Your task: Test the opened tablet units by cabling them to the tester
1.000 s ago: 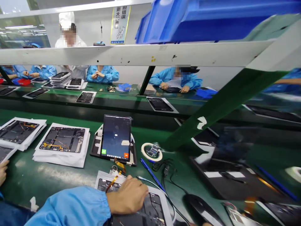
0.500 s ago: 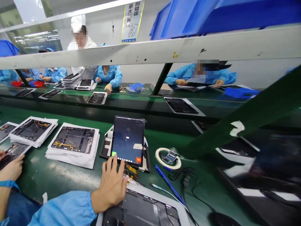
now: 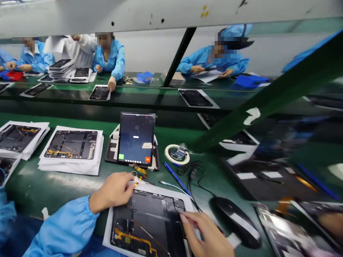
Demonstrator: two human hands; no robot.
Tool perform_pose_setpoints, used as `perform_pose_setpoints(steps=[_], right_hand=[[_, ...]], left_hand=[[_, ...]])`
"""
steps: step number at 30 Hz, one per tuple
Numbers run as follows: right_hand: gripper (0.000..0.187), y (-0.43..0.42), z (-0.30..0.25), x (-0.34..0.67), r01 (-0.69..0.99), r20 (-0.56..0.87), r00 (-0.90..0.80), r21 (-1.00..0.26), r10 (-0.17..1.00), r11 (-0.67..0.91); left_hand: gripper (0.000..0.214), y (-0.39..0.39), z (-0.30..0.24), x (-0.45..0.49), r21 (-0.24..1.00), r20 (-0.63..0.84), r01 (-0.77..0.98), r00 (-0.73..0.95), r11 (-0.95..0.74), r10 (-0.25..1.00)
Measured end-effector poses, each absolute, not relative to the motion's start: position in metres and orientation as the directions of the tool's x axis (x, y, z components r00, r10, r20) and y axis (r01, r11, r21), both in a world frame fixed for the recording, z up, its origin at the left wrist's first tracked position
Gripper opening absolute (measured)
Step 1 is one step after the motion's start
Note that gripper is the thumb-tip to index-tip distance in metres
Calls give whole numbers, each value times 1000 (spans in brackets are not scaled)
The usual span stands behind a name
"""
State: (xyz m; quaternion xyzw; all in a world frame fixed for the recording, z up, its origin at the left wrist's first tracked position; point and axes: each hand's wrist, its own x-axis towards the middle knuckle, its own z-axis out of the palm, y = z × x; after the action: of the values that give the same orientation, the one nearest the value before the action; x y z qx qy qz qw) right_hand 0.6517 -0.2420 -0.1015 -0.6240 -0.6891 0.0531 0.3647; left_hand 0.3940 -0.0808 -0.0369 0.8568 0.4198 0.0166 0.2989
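An opened tablet housing [image 3: 150, 217], dark inside with an orange flex cable [image 3: 134, 237], lies on white paper in front of me. My left hand [image 3: 114, 189] is at its upper left edge, finger and thumb closed together beside a small white and gold connector piece [image 3: 138, 181]. What is between those fingertips is hidden. My right hand [image 3: 207, 233] touches the housing's right edge with its fingers stretched out and apart. Behind the housing, a lit tablet screen [image 3: 136, 139] leans upright on a dark stand, with green and red buttons showing. Another orange flex cable [image 3: 141, 171] runs below it.
Paper stacks topped by opened tablets [image 3: 71, 144] stand at the left. A tape roll [image 3: 177, 154], blue pen [image 3: 177, 178], cables and a black mouse [image 3: 235, 221] lie to the right. A slanted green post [image 3: 241, 117] rises there. Co-workers sit across the line.
My left hand has drawn back from the lit screen to the housing's upper edge and closed its fingers. My right hand has come into view at the right edge. The view has tilted down.
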Motion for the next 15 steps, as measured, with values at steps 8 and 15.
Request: perform_pose_setpoints(steps=[8, 15], right_hand=[[14, -180, -76, 589, 611, 265, -478, -585, 837, 534], [16, -172, -87, 577, 576, 196, -620, -545, 760, 610]], left_hand=[[28, -82, -32, 389, 513, -584, 664, 735, -544, 345], [14, -80, -38, 388, 635, -641, 691, 721, -346, 264]])
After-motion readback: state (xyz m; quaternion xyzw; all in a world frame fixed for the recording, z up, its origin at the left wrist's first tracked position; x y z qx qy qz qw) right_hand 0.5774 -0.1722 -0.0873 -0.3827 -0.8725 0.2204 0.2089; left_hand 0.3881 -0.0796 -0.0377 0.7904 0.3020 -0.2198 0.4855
